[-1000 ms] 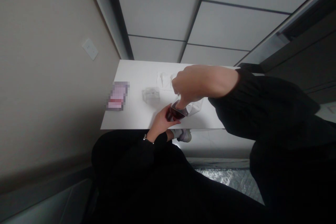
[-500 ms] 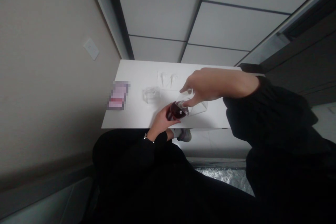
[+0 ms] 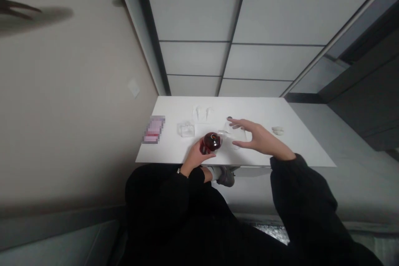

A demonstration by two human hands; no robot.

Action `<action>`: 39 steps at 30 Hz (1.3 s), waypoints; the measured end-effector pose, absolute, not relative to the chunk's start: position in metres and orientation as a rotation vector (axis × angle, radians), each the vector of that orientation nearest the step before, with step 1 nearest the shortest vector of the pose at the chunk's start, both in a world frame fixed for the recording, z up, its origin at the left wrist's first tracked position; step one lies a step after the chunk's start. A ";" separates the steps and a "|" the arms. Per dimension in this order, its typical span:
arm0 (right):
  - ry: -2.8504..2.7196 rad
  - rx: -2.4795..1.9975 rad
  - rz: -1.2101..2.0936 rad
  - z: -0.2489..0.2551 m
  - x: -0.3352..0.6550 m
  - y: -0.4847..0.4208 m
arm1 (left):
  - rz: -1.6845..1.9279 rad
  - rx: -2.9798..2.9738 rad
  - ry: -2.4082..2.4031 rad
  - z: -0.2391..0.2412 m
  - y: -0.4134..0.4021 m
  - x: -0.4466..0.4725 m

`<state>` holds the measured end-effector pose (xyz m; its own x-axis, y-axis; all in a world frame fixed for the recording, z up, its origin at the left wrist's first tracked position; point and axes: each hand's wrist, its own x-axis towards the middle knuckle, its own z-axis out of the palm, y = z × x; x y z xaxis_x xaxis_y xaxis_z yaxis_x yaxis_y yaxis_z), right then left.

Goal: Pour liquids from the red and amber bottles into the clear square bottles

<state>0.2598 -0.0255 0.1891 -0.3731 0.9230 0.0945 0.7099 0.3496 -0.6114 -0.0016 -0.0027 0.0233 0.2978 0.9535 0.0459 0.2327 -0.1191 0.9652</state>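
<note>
My left hand is wrapped around the side of a dark red, see-through rounded container with a glossy top and a small orange-rimmed spot in its middle. To the right, my right hand hovers with thumb and fingers spread apart. A clear plastic box lies on the table between my right hand and the red container, partly covered by the fingers. Close to my right fingertips is a small dark round piece. Another clear box stands left of the red container.
Two small whitish pieces lie at the back of the white table. A pixelated pink item sits at the left edge, and pale oblong pieces are at the right. Behind rise white panels; a wall is on the left.
My right hand has drawn away from the red container to the right, its fingers spreading. The container's dark top now shows uncovered. My left hand keeps its hold, and the head view has shifted.
</note>
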 end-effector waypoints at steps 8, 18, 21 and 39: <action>-1.621 -1.372 0.874 0.086 0.285 -0.052 | 0.967 1.557 1.182 0.019 -0.007 0.000; -1.615 -1.244 0.907 0.015 0.249 0.023 | 1.036 1.590 1.182 0.000 -0.003 -0.002; -1.615 -1.199 0.932 -0.003 0.230 0.052 | 1.042 1.570 1.158 -0.002 -0.003 -0.001; -1.780 -1.070 0.843 -0.043 0.204 0.094 | 0.985 1.596 1.145 0.012 -0.005 -0.001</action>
<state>0.2041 0.0939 -0.0426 -0.2522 0.9093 0.3310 0.3199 0.4012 -0.8583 -0.0008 -0.0049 0.0117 0.2507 0.9634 0.0946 0.2373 -0.1559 0.9588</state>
